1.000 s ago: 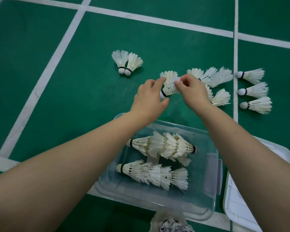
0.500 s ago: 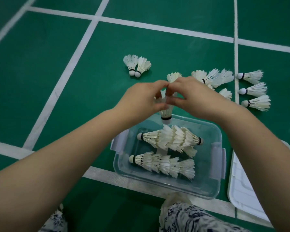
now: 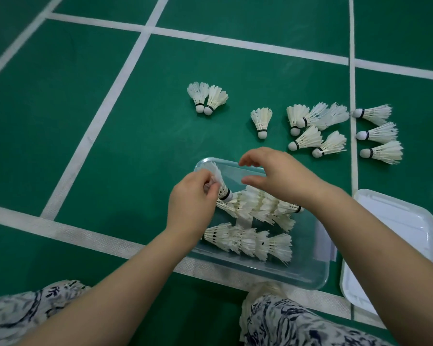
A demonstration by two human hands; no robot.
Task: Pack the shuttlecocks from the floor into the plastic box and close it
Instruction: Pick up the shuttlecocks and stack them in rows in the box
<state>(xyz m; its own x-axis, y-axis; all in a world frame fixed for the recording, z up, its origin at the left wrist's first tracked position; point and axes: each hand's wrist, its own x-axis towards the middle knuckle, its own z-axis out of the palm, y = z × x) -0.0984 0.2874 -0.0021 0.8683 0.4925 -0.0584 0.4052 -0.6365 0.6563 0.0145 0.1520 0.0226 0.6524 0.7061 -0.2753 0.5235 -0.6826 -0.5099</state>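
Clear plastic box (image 3: 310, 278) holds two nested rows (image 3: 248, 242), with the lid (image 3: 398, 233) just right of it. Over its far-left corner the left hand (image 3: 190, 201) pinches a shuttlecock (image 3: 218, 177), cork angled down at the far row. Right hand (image 3: 280, 176) hovers alongside, fingers spread and empty. Beyond the box, loose shuttlecocks (image 3: 261, 121) wait. No readable writing.

Single view: wide-angle camera on person's head, facing forward and steeply down onto green court floor with white lines (image 3: 60, 126). Forearms enter from bottom edge; left hand (image 3: 191, 198) and right hand (image 3: 284, 177) near frame centre, close to lens. Clear rectangular plastic box (image 3: 298, 273) just below centre, near. Loose white feather shuttlecocks (image 3: 309, 139) upper right, farther off. Black-and-white patterned fabric (image 3: 298, 325) at bottom margin, nearest. Floor lines recede toward top edge.
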